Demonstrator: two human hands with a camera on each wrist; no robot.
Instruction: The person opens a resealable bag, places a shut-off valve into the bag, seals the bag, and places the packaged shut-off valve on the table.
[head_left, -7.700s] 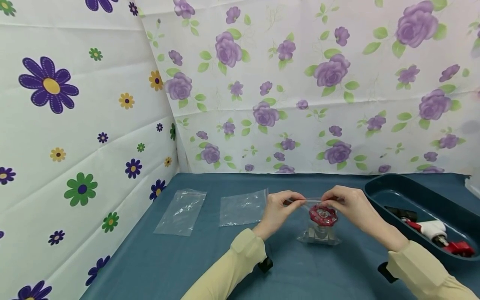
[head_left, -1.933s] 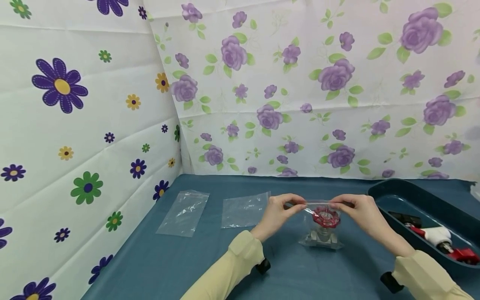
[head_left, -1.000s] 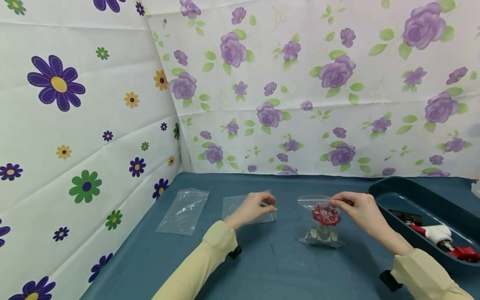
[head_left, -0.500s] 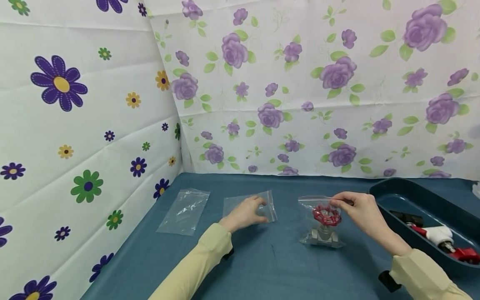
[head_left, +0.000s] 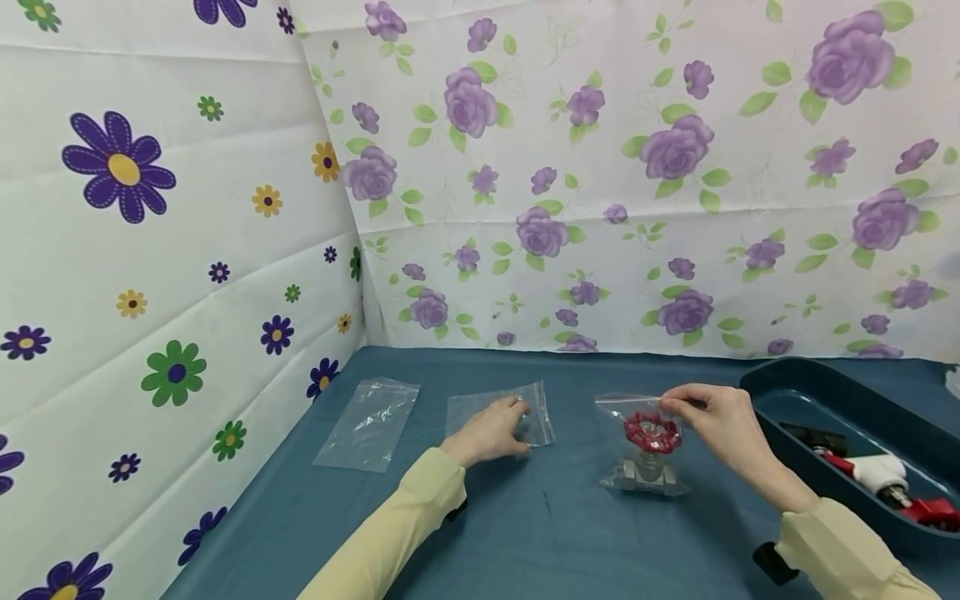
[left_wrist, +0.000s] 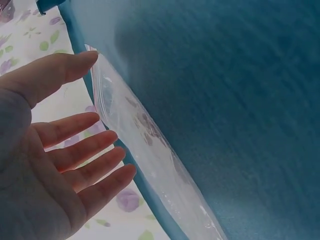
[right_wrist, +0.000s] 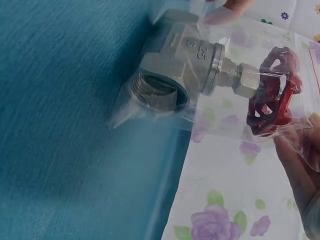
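Note:
A gate valve [right_wrist: 172, 57] with a red handwheel [head_left: 651, 433] stands upright inside a clear zip bag [head_left: 611, 410]. My right hand [head_left: 723, 429] pinches the upper right corner of this bag between thumb and fingers. The wheel and the threaded metal opening show through the plastic in the right wrist view. Farther left, my left hand [head_left: 491, 429] is over a flat zip bag [head_left: 538, 408], overlapping its middle. In the left wrist view its fingers are loosely extended and spread, with the thumb tip near the zip end of that bag [left_wrist: 150, 135].
Another flat clear bag [head_left: 367, 425] lies at the left of the blue cloth. On the right, a dark blue tray [head_left: 795, 398] contains a black piece [head_left: 816, 436], a white fitting [head_left: 879, 471] and a red-handled part [head_left: 932, 511]. Flowered cloth walls rise behind and at left.
Both hands earlier pinched the valve bag's top edge. My left hand has let go and moved left to the middle flat bag; my right hand still holds its corner.

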